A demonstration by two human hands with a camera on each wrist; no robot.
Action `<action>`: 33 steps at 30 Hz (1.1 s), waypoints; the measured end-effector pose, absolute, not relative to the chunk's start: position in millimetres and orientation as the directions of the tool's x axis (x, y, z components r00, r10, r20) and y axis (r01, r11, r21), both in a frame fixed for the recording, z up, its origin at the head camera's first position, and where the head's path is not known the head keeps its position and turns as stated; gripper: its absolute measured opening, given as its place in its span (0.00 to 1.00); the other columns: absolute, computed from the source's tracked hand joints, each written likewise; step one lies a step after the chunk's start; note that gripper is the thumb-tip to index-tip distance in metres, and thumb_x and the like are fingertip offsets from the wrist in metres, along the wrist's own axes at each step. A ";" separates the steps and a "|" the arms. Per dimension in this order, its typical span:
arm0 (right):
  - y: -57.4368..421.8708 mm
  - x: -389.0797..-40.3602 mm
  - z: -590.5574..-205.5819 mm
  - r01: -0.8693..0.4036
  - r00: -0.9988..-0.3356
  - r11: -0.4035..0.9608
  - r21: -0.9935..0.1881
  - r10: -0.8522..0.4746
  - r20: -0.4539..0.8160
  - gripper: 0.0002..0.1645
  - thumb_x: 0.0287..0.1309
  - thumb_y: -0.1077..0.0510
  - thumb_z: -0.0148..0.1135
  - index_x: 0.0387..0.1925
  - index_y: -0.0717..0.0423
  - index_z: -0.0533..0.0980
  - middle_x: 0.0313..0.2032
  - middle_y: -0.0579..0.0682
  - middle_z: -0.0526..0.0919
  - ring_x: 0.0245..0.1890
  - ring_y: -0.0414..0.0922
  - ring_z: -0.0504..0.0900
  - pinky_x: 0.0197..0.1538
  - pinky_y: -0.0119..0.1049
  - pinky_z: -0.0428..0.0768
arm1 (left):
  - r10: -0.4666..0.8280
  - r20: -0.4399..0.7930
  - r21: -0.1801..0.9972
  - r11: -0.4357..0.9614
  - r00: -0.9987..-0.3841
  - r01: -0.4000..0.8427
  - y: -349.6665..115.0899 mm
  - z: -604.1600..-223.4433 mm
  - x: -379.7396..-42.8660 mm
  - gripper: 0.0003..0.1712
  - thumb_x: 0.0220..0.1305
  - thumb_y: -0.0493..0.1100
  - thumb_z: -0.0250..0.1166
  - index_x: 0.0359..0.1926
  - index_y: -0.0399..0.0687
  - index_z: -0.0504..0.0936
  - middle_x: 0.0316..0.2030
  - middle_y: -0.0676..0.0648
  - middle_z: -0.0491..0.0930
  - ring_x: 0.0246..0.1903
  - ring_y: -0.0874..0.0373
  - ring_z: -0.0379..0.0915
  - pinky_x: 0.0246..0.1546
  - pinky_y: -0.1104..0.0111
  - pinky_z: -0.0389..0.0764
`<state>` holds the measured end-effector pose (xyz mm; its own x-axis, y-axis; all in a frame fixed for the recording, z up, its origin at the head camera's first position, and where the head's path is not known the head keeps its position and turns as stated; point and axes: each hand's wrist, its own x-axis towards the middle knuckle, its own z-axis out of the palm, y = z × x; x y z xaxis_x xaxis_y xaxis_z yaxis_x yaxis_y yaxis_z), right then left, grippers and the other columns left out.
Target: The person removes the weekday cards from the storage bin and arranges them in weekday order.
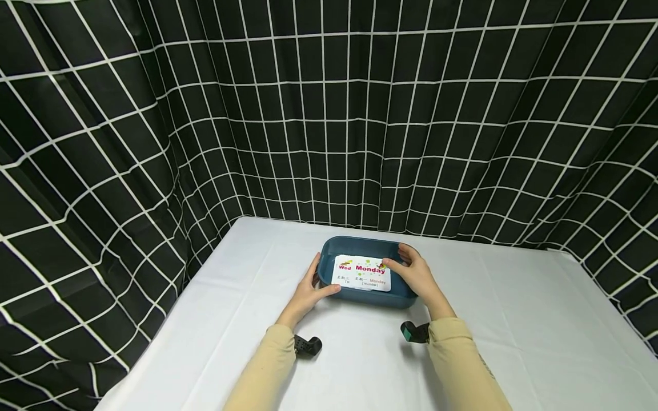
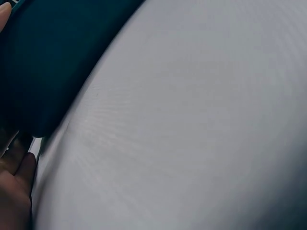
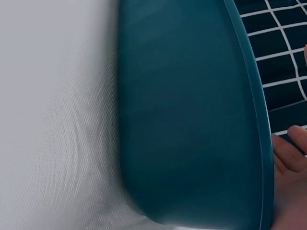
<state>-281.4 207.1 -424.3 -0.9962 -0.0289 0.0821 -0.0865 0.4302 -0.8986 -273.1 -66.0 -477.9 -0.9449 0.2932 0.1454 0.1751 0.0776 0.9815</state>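
A dark blue plastic bin (image 1: 367,297) holds several white cards (image 1: 361,277); printed words on them include "Monday" and "Wed". The left hand (image 1: 307,294) grips the bin's left end. Its thumb lies over the front rim and its fingers along the outer side. Above the bin's right end is the right hand (image 1: 418,277), its thumb over the upper right corner of the "Monday" card and its other fingers apart from the thumb, by the far right rim. In the right wrist view, fingers (image 3: 290,155) show beyond the rim.
The bin stands on a white-covered table (image 1: 329,365), toward its far edge. Behind and at both sides hangs a black curtain (image 1: 360,125) with a white grid. A dark wrist camera (image 1: 308,346) juts from the left wrist and another camera (image 1: 414,332) from the right.
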 end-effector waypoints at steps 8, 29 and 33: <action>203.0 -285.5 -426.0 -0.047 -0.999 0.440 -0.897 -0.029 0.038 0.49 0.55 0.49 0.65 0.67 0.68 0.51 0.64 0.67 0.57 0.65 0.57 0.55 0.66 0.46 0.57 | 0.244 0.200 0.967 0.107 -0.949 0.232 -63.1 -482.7 -270.3 0.56 0.52 0.44 0.71 0.72 0.46 0.44 0.68 0.37 0.50 0.65 0.42 0.49 0.65 0.56 0.51; 187.0 -303.1 -436.5 0.077 -0.994 0.473 -0.878 -0.027 -0.102 0.50 0.54 0.48 0.64 0.68 0.66 0.50 0.65 0.67 0.54 0.64 0.61 0.55 0.63 0.55 0.58 | 0.192 0.243 0.949 0.153 -0.951 0.274 -62.1 -481.3 -265.6 0.53 0.53 0.45 0.71 0.72 0.43 0.48 0.66 0.36 0.55 0.63 0.43 0.55 0.64 0.58 0.56; 184.9 -308.3 -439.2 0.085 -0.993 0.490 -0.867 -0.030 -0.115 0.52 0.52 0.49 0.66 0.68 0.68 0.51 0.66 0.67 0.54 0.64 0.61 0.55 0.63 0.54 0.59 | 0.187 0.246 0.951 0.141 -0.951 0.274 -63.0 -491.8 -272.6 0.53 0.52 0.45 0.71 0.72 0.45 0.48 0.66 0.37 0.55 0.64 0.43 0.54 0.64 0.58 0.56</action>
<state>-308.3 184.9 -439.2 -0.9929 -0.0301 -0.1148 0.0854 0.4905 -0.8673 -272.6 -63.0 -491.8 -0.9511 0.1867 0.2460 0.2738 0.1413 0.9513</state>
